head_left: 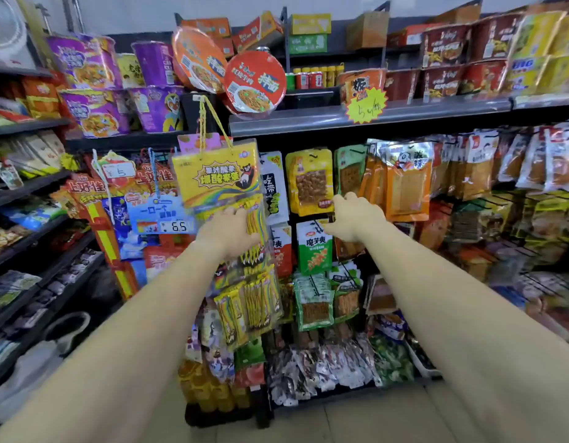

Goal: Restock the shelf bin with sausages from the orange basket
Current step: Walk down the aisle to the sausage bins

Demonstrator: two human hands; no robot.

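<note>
Neither the orange basket nor any sausages show in this view. Both my bare arms reach forward to the snack shelves. My left hand [227, 231] lies against a hanging yellow candy display [219, 177], and part of the hand sits behind its clear strip of sachets. My right hand [353, 215] is at the pegged packets, just under a yellow snack pack [310, 182] and above a green-and-white pack [314, 247]. Its fingers point away from me and their tips are hidden. I see nothing in either hand.
Noodle bowls [254, 81] and cups fill the upper shelf [308, 118]. Orange packets [408, 183] hang to the right of my right hand. Low down, loose silver packets [321, 369] fill the bottom tier, with a white bin [420, 362] at its right. Shelving [37, 225] lines the left side.
</note>
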